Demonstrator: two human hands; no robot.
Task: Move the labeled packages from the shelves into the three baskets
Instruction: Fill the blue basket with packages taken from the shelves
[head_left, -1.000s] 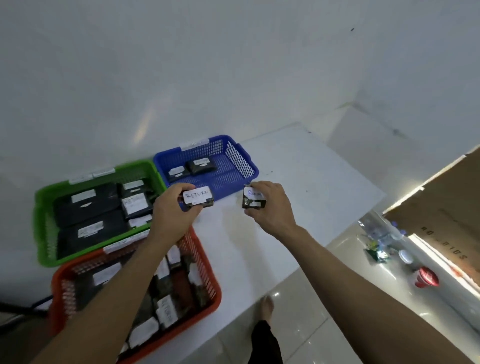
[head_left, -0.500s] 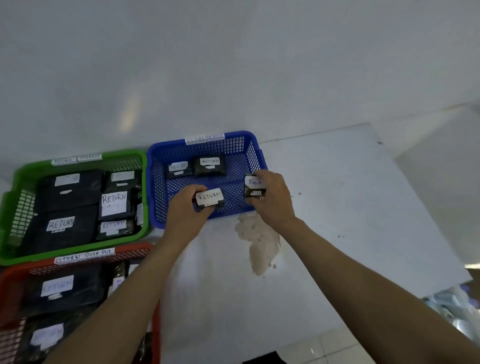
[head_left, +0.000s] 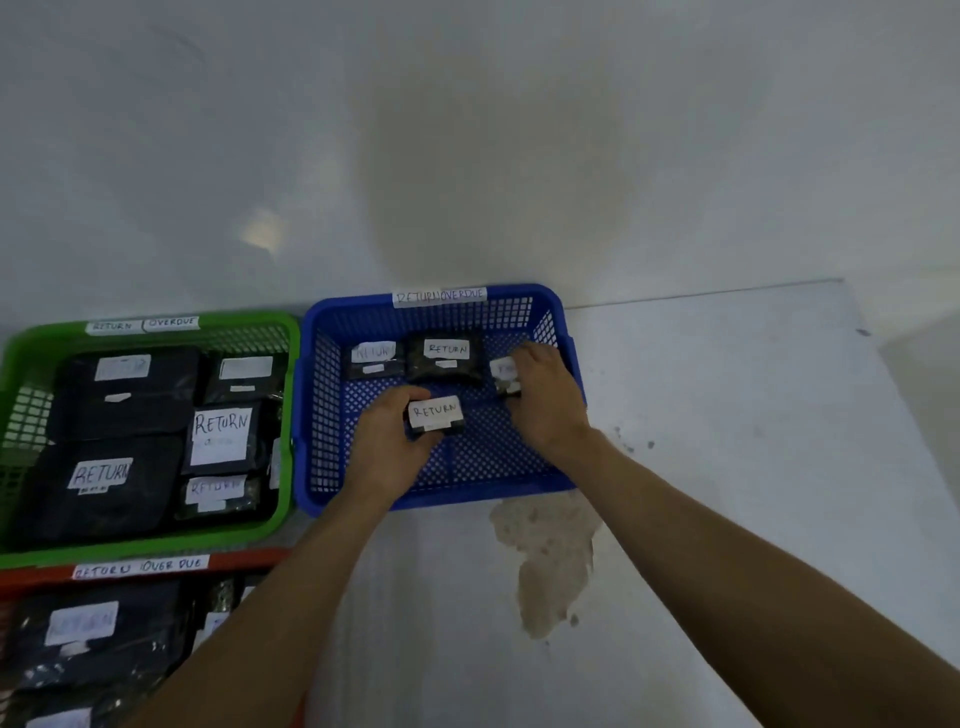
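Observation:
Both my hands are inside the blue basket (head_left: 550, 306). My left hand (head_left: 387, 441) holds a small black package with a white "RETURN" label (head_left: 435, 413) over the basket's middle. My right hand (head_left: 545, 400) grips a second small labeled package (head_left: 504, 375) near the basket's right wall, partly hidden by my fingers. Two more black labeled packages (head_left: 444, 356) lie at the basket's back. To the left, the green basket (head_left: 156, 540) is filled with several black packages marked "RETURN". Below it, the orange basket (head_left: 244, 561) also holds several labeled packages.
All three baskets sit on a white tabletop (head_left: 727, 467) against a pale wall. A brownish worn patch (head_left: 550, 556) marks the table in front of the blue basket. The table's right edge runs diagonally at the far right.
Both hands moved forward and down from above the basket's front rim into the blue basket, each still holding its package. The view has shifted closer to the baskets.

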